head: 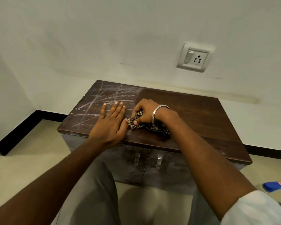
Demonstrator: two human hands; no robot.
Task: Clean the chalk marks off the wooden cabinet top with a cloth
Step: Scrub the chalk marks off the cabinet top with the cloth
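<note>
Head view, steeply down, close.

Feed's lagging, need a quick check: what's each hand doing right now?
Left hand: open, flat on the cabinet top, holding nothing.
Right hand: closed on the checked cloth.

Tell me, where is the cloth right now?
The checkered cloth is bunched in the right hand on the cabinet top, beside the flat left hand.
</note>
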